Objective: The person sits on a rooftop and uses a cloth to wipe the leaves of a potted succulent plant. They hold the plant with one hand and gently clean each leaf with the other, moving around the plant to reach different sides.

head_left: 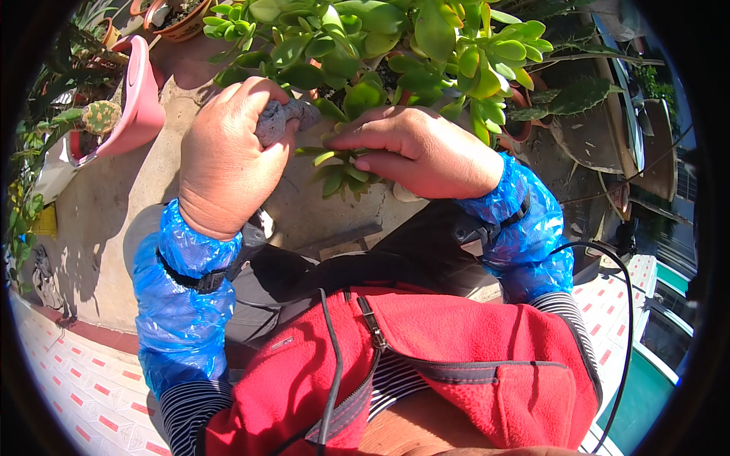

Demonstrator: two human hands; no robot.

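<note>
My left hand (224, 156) is closed around a grey, rough, stone-like lump (281, 118) that sticks out past my fingers. My right hand (418, 148) lies just to its right, fingers together, touching the lower leaves of a fleshy green succulent plant (380, 45). A small leafy sprig (338, 171) shows below my right fingers. Both forearms wear blue plastic sleeve covers (182, 304) over striped sleeves. The plant's pot is mostly hidden behind the leaves and my hands.
A pink pot (137, 99) holds a small cactus (99, 115) at the left. More clay pots (182, 26) stand at the back. A concrete ledge (106, 220) runs under the plants. Patterned floor tiles (76, 380) lie below. A flat cactus pad (578, 95) is at the right.
</note>
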